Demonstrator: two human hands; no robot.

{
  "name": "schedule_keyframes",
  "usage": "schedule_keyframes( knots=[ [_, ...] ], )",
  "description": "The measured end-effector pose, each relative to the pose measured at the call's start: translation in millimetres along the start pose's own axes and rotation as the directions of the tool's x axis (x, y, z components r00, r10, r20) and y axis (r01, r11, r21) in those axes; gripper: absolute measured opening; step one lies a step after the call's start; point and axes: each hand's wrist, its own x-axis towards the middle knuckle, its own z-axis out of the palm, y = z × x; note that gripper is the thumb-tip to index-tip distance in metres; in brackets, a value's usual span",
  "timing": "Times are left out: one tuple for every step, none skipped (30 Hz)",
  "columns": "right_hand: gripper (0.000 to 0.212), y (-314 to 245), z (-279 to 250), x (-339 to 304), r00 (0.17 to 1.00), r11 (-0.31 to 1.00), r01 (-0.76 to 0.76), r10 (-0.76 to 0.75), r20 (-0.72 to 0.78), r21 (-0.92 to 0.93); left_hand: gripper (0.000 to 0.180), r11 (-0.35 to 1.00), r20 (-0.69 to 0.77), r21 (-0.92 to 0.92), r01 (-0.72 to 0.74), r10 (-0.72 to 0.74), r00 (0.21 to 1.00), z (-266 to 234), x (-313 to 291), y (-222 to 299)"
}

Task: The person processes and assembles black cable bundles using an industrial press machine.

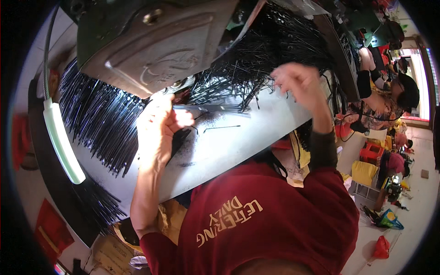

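My left hand (158, 123) is raised beneath the head of a worn metal machine (151, 55), its fingertips close to small metal fittings (183, 84). Its fingers are curled together; glare hides what lies in them. Motion blurs my right hand (298, 85), which is over the right part of the metal worktable (247, 144), beside a heap of thin black rods (275, 46). Whether it holds anything does not show. Between the hands, one thin dark rod with a bent end (222, 127) lies alone on the tabletop. Dark specks are scattered around it.
Dense rows of black rods (98, 119) cover the table's left side, with another bundle (98, 201) at its corner. A lit tube lamp (64, 142) hangs at the left. To the right sits another person (380, 98), near a red stool (371, 152) and a red bag (381, 247).
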Motion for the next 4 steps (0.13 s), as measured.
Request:
schedule_keyframes(
  knots=[
    [0.014, 8, -11, 10, 0.976, 0.991, 0.032, -0.06, -0.211, -0.131, 0.03, 1.0, 0.024, -0.011, 0.025, -0.025, 0.999, 3, -3, -3],
    [0.013, 17, -18, 24, 0.913, 0.967, 0.124, -0.198, -0.356, -0.22, 0.035, 0.999, 0.047, -0.016, 0.052, -0.051, 0.998, 10, -4, -6],
    [0.012, 29, -24, 41, 0.82, 0.833, 0.253, -0.455, -0.347, -0.493, 0.037, 0.998, 0.085, -0.037, 0.055, -0.052, 0.995, 12, -6, -9],
    [0.014, 30, -24, 52, 0.831, 0.755, 0.242, -0.486, -0.271, -0.61, 0.04, 0.997, 0.118, -0.061, 0.055, -0.047, 0.992, 10, -7, -15]
  ],
)
